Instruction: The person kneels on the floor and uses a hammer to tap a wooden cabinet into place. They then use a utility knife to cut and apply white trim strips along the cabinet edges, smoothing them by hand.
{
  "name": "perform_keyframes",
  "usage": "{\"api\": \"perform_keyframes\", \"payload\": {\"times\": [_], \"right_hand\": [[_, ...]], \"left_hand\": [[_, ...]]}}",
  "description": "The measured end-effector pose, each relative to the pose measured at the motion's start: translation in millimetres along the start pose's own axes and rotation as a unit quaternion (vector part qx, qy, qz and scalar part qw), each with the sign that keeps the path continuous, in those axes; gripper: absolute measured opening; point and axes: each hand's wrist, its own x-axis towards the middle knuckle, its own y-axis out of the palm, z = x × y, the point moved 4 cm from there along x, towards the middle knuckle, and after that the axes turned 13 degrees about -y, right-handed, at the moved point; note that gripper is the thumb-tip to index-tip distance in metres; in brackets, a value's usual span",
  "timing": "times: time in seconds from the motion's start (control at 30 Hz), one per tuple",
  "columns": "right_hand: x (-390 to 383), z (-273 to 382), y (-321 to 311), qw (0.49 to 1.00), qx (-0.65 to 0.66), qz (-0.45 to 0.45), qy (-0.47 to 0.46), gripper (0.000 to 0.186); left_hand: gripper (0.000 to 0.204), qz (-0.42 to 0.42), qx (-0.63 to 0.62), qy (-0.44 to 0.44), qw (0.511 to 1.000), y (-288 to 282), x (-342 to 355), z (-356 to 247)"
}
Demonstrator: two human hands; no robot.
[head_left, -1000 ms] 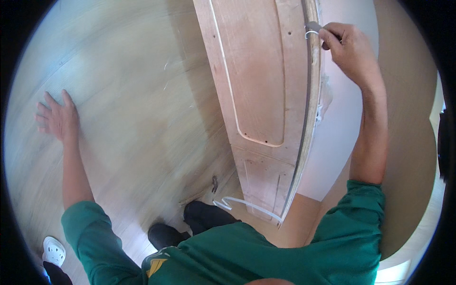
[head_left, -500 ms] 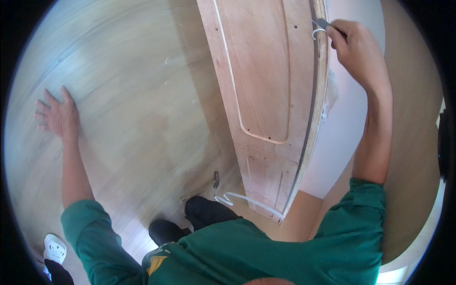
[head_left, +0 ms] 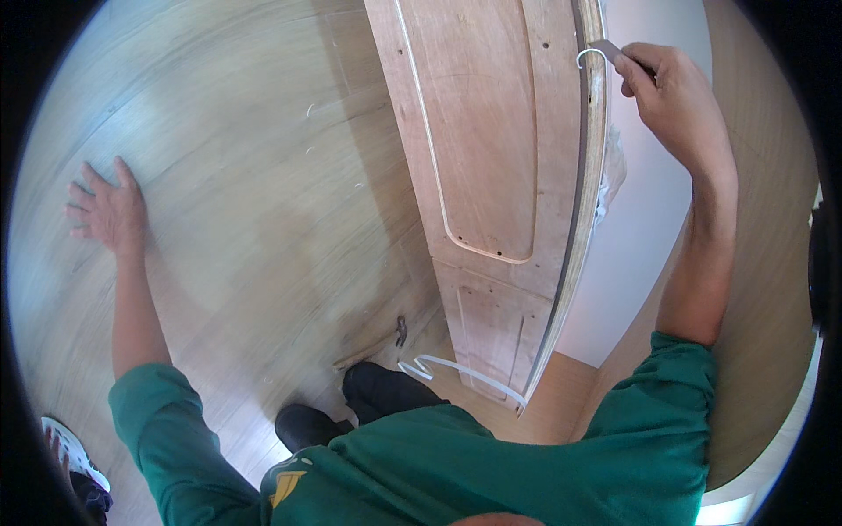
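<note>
My left hand (head_left: 110, 206) is open, fingers spread against a pale wood-grain surface (head_left: 228, 175). My right hand (head_left: 667, 96) grips a flat grey blade-like tool (head_left: 605, 48) at the top of the long edge of a plywood door panel (head_left: 482, 123) with routed grooves and small holes. A thin white curl (head_left: 586, 54) of strip or shaving sits at the blade. A long white strip (head_left: 465, 375) hangs from the panel's lower edge, bent into zigzags at its free end.
A hammer (head_left: 401, 329) lies near my black shoes (head_left: 368, 386). Another person's foot in a white clog (head_left: 74, 451) is at lower left. A white board (head_left: 636, 263) with torn material on it stands behind the panel; a curved wood-coloured surface (head_left: 759, 219) fills the right side.
My right hand and tool have shifted slightly rightward with the view of the panel. My left hand stays spread. The other person's clogged foot has moved leftward and turned.
</note>
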Motion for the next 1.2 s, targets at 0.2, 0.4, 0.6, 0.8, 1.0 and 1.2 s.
{"api": "perform_keyframes", "payload": {"times": [0.2, 0.4, 0.6, 0.8, 1.0, 1.2], "right_hand": [[1.2, 0.1, 14.7, 0.997, -0.008, -0.046, -0.054, 0.026], [-16.0, 6.1, 16.4, 0.996, 0.024, -0.075, 0.044, 0.025], [-10.5, 9.6, 17.9, 0.998, -0.002, -0.07, -0.001, 0.024], [-14.1, 9.3, 12.4, 0.997, 0.038, -0.066, 0.008, 0.023], [-25.7, 15.0, 12.9, 0.996, 0.044, -0.063, 0.047, 0.022], [-16.3, 15.7, 19.5, 0.999, 0.003, -0.033, 0.029, 0.022]], "left_hand": [[0.072, 0.032, 0.073, -0.014, 0.997, -11.1, -3.2, 3.1], [0.072, 0.006, 0.013, -0.006, 1.0, -3.2, -0.4, 11.6], [0.073, -0.009, -0.005, -0.002, 1.0, 2.1, 1.1, 12.1], [0.073, 0.014, 0.064, -0.012, 0.998, -6.3, 0.9, 1.1], [0.073, -0.013, 0.039, -0.008, 0.999, 3.2, 1.9, 18.3], [0.072, -0.01, 0.011, -0.011, 1.0, 2.8, 5.1, 11.2]]}}
